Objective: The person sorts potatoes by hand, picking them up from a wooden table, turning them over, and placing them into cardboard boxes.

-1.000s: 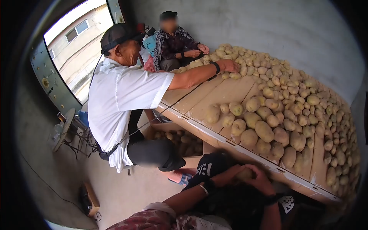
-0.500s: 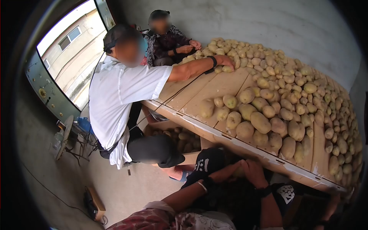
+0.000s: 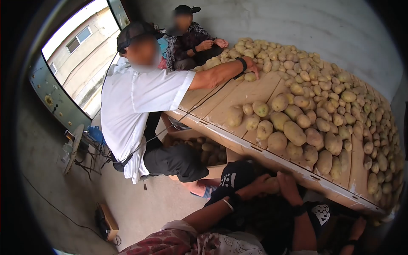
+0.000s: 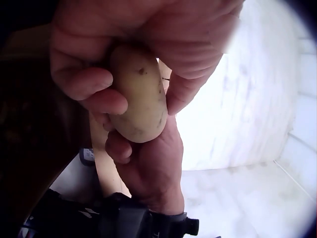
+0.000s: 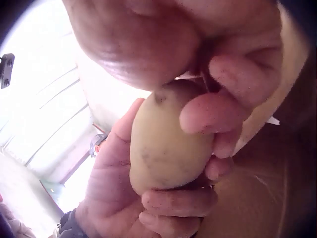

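Note:
Both hands grip one pale yellow potato (image 3: 271, 185) low in the head view, below the table's edge. In the left wrist view my left hand (image 4: 143, 34) comes from above, thumb on one side of the potato (image 4: 138, 99) and curled fingers on the other; my right hand (image 4: 158, 163) is at its lower end. The right wrist view has my right hand (image 5: 198, 49) over the upper end of the potato (image 5: 171, 139), fingers bent against its side. There my left hand (image 5: 114, 183) wraps the lower part. Small dark marks dot the skin.
Potatoes (image 3: 293, 132) lie heaped on a wooden table (image 3: 212, 106). A person in a white shirt (image 3: 144, 91) reaches across it; another person (image 3: 193, 42) sits behind. A box of potatoes (image 3: 219, 172) stands under the table. Another hand (image 3: 358, 227) shows at lower right.
The head view has shifted a little. My hands stay together at the potato, their pose slightly changed. Another person's hand has come into view at lower right since the first frame.

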### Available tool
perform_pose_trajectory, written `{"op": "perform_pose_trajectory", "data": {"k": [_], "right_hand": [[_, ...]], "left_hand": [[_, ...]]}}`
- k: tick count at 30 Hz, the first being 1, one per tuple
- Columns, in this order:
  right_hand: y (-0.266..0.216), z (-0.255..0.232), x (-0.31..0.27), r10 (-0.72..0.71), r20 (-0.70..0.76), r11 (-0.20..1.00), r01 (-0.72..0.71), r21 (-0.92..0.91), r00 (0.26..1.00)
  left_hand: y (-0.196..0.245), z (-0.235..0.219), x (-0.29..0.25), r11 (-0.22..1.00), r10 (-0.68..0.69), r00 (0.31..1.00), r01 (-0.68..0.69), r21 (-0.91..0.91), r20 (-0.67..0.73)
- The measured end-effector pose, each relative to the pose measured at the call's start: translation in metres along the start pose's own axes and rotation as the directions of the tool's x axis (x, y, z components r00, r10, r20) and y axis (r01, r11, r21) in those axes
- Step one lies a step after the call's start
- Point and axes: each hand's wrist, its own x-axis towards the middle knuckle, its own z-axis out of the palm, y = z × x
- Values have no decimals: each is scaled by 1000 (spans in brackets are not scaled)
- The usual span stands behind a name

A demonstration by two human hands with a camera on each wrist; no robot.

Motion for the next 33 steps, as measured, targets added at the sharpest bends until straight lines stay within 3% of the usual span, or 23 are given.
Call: {"op": "perform_pose_trajectory", "data": {"k": [3,7,9,13,16,18,19,21,22,24,25,27,28,30,31,33], "right_hand": [[-10,-4,-2,-66,-43,991,60,-123,997],[-7,-2,3,-139,-113,983,124,-133,984],[-4,3,3,-238,-204,967,213,-137,950],[-8,-6,2,-123,-115,982,103,-161,986],[0,3,4,-197,-78,969,182,-170,977],[2,6,2,-174,-74,954,150,-259,982],[-1,6,2,-182,-64,952,160,-262,981],[-7,7,-2,-203,-51,959,188,-214,978],[-5,8,-3,-198,-41,960,185,-212,979],[-5,6,1,-36,-73,995,29,-94,997],[-11,5,3,-47,-69,994,40,-100,996],[-22,1,-1,64,-73,989,-53,137,995],[-12,3,2,57,-70,990,-48,133,996],[25,13,11,-134,35,990,136,-34,990],[32,19,14,-133,35,991,134,-31,991],[40,24,12,-210,59,972,215,-92,976]], "left_hand": [[-1,3,1,997,40,999,-39,-63,10],[7,1,-4,1000,4,997,-3,-6,76],[8,5,-6,998,34,996,-30,-61,76],[-5,2,2,985,56,986,-29,-170,155],[2,0,-4,994,17,991,-3,-108,130],[9,5,-10,1000,-30,993,30,-1,114],[8,3,-9,1000,-22,994,23,-6,103],[0,1,-6,998,56,975,-51,-27,217],[-5,1,-5,998,53,976,-46,-36,211],[-6,-1,-1,987,119,987,-130,98,109],[-3,-2,-1,985,131,986,-141,99,102],[1,3,-5,979,171,984,-165,-120,41],[-5,1,-2,978,177,984,-171,-121,35],[-19,-7,7,922,109,991,-71,-381,80],[-15,-6,4,922,106,991,-68,-381,80],[-9,-2,-1,951,-49,998,60,-304,46]]}}
